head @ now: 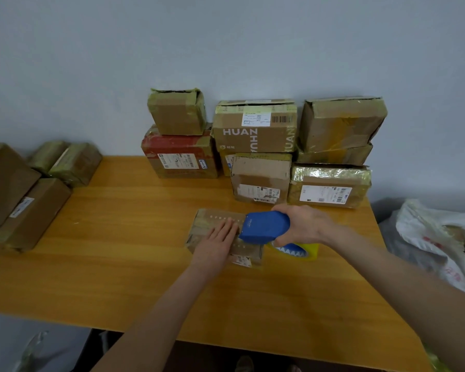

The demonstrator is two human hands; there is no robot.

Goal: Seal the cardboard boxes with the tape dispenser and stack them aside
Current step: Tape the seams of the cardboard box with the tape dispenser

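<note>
A small flat cardboard box (211,224) lies on the wooden table (124,253), right of the middle. My left hand (220,241) lies flat on its top with straight fingers. My right hand (305,224) grips the blue tape dispenser (265,226), whose front edge sits over the box's right end. The yellowish tape roll (301,251) shows under that hand. Behind, against the wall, stand stacked boxes: a red-taped one (180,157) with a small box on top, a brown box printed HUAN (255,130), and more boxes to the right (341,124).
More taped boxes (24,200) are piled at the table's left end. A white plastic bag (440,237) lies off the table's right edge. The grey wall runs close behind the stacks.
</note>
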